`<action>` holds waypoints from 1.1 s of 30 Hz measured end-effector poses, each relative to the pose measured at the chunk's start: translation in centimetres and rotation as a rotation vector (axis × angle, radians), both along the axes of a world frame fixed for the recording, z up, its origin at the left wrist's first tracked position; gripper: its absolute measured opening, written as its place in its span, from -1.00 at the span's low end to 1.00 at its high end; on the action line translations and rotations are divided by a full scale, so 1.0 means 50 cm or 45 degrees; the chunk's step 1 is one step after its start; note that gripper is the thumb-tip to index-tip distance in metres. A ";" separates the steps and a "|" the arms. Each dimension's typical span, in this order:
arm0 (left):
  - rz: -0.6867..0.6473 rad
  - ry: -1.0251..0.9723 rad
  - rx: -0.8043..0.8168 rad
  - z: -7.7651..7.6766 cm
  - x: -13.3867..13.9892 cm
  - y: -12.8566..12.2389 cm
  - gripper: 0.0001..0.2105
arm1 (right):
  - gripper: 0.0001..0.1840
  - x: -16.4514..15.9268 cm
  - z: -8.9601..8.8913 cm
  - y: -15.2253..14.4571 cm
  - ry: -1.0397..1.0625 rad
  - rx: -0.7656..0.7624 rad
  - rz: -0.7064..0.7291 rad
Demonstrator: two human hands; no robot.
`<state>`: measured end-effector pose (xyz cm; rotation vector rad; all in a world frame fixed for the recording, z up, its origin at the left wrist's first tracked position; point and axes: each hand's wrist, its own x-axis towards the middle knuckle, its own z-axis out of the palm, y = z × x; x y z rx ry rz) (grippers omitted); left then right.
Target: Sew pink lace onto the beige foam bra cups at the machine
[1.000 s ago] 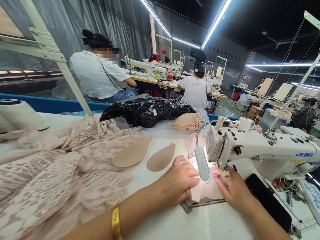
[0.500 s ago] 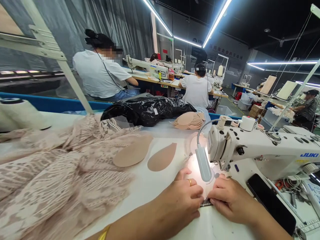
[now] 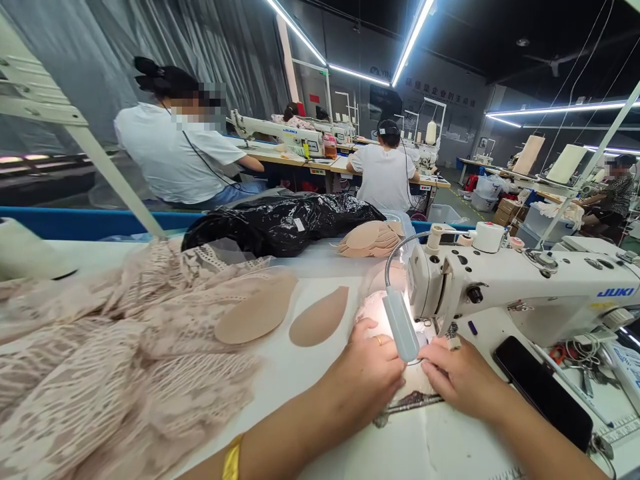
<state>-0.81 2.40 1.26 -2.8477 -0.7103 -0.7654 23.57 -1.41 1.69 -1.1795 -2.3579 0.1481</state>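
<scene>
A pale pink fabric piece point(image 3: 373, 308) lies under the sewing machine's point(image 3: 520, 283) head, lit by a small grey lamp point(image 3: 401, 327) on a bendy neck. My left hand point(image 3: 367, 367), wearing a ring, is closed with curled fingers on the fabric's left side. To the right of the lamp, my right hand point(image 3: 460, 373) pinches the fabric's near edge close to the needle area. The lamp hides part of the fabric between my hands. Left of my hands lie a beige teardrop-shaped piece point(image 3: 320, 319) and a larger beige one point(image 3: 257, 310).
Patterned lace fabric point(image 3: 100, 380) is heaped on the left. A black plastic bag point(image 3: 280, 223) and a stack of beige pieces point(image 3: 367, 239) lie behind. A phone point(image 3: 543, 393) and scissors point(image 3: 560, 353) are at the right. Two co-workers in white shirts sit ahead.
Both hands have moved slightly away from me, toward the needle area, with the fabric. More of the machine's plate edge shows in front of them. The camera view has shifted a little.
</scene>
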 end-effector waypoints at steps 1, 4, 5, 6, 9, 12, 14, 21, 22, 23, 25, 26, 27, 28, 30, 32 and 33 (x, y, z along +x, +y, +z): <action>-0.002 0.015 -0.036 0.009 0.000 0.002 -0.84 | -0.78 0.000 0.000 0.001 -0.005 0.013 -0.017; 0.018 0.041 -0.107 0.017 -0.004 0.010 -0.83 | -0.79 0.000 -0.001 0.000 -0.032 0.021 -0.066; 0.028 0.022 -0.101 0.013 -0.007 0.015 -0.83 | -0.80 0.000 -0.002 -0.001 -0.040 0.018 -0.074; 0.045 -0.009 -0.085 0.006 -0.013 0.020 -0.81 | -0.80 0.001 -0.003 -0.002 -0.045 0.017 -0.078; 0.188 -0.119 -0.043 -0.013 -0.041 0.039 -0.69 | -0.82 0.003 -0.008 -0.005 -0.053 0.027 -0.091; 0.376 -0.150 -0.075 -0.021 -0.071 0.058 -0.63 | -0.79 0.004 -0.013 -0.007 -0.067 0.056 -0.097; 0.432 -0.134 -0.108 -0.022 -0.082 0.067 -0.64 | -0.78 0.004 -0.016 -0.008 -0.073 0.063 -0.101; 0.428 -0.121 -0.124 -0.026 -0.078 0.064 -0.72 | -0.76 0.009 -0.028 -0.008 -0.081 0.033 -0.101; 0.419 -0.121 -0.122 -0.026 -0.076 0.061 -0.74 | -0.76 0.010 -0.029 -0.008 -0.083 0.024 -0.101; 0.409 -0.120 -0.120 -0.026 -0.074 0.058 -0.76 | -0.76 0.011 -0.029 -0.008 -0.085 0.016 -0.100; 0.385 -0.122 -0.125 -0.025 -0.069 0.052 -0.78 | -0.77 0.012 -0.029 -0.007 -0.084 0.008 -0.094; 0.367 -0.121 -0.138 -0.023 -0.067 0.049 -0.80 | -0.77 0.012 -0.028 -0.006 -0.083 0.008 -0.091; 0.342 -0.119 -0.158 -0.021 -0.064 0.047 -0.82 | -0.76 0.012 -0.027 -0.006 -0.081 0.007 -0.087; 0.305 -0.116 -0.180 -0.019 -0.061 0.044 -0.83 | -0.76 0.011 -0.025 -0.005 -0.081 0.006 -0.086; 0.223 -0.105 -0.209 -0.012 -0.056 0.040 -0.84 | -0.75 0.010 -0.022 -0.004 -0.079 0.000 -0.085; 0.171 -0.090 -0.202 -0.006 -0.052 0.037 -0.82 | -0.76 0.010 -0.021 -0.003 -0.064 -0.005 -0.079; 0.168 -0.082 -0.194 -0.003 -0.051 0.036 -0.81 | -0.77 0.010 -0.020 -0.003 -0.052 0.000 -0.075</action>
